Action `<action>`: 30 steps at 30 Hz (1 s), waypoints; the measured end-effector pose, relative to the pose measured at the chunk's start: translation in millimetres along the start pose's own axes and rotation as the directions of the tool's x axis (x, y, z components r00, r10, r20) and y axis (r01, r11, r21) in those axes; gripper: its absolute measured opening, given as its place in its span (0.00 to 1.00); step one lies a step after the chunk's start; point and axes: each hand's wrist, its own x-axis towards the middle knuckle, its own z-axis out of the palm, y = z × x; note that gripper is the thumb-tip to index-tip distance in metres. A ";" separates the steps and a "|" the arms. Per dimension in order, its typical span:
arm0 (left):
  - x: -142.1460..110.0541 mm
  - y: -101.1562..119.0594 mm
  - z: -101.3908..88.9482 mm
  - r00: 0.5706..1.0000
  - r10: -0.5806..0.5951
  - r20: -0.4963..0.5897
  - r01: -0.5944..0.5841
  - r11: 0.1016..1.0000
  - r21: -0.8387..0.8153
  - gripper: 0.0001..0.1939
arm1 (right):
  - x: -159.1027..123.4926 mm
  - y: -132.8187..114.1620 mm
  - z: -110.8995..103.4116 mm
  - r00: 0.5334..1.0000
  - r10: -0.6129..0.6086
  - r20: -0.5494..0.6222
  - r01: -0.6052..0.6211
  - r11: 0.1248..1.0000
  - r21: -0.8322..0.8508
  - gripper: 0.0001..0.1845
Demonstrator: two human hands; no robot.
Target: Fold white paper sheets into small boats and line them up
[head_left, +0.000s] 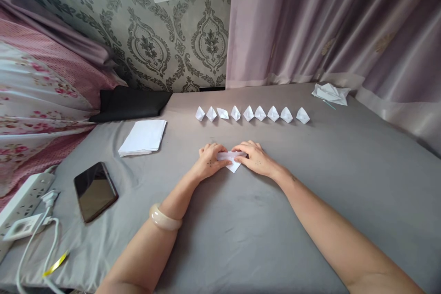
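Between my two hands is a small folded sheet of white paper [234, 166], its pointed corner facing me and a folded band along its far edge. My left hand [211, 160] pinches the left end, thumb on top. My right hand [255, 158] grips the right end the same way, its thumb resting near the middle. The paper lies at the level of the grey cloth surface. Beyond my hands stands a row of several small folded paper boats [248, 114]. A stack of white paper sheets [143, 137] lies to the left.
A phone [95, 191] lies at the left, near a white power strip [24, 202] with cables and a yellow strip [55, 264]. Behind the stack is a folded black cloth [132, 102]. More folded paper [331, 93] sits at the far right by the curtain [292, 23].
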 end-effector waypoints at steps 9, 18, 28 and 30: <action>2.6 0.2 -8.5 1.000 -0.030 -0.007 0.029 0.998 -0.052 0.08 | 5.9 15.1 7.1 0.997 -0.075 -0.020 0.075 0.997 -0.009 0.08; -0.1 -4.3 -6.1 0.987 0.158 -0.028 -0.155 0.984 0.087 0.08 | 1.3 17.8 11.0 0.978 -0.199 -0.060 0.194 0.979 -0.068 0.12; 2.1 -2.8 3.7 0.978 0.197 -0.072 -0.180 0.966 0.188 0.09 | -0.5 14.6 16.7 0.967 -0.234 -0.105 0.219 0.966 -0.134 0.11; 4.3 -2.0 6.8 0.982 0.169 -0.081 -0.152 0.971 0.186 0.09 | 1.0 16.2 19.3 0.969 -0.217 -0.118 0.201 0.971 -0.132 0.10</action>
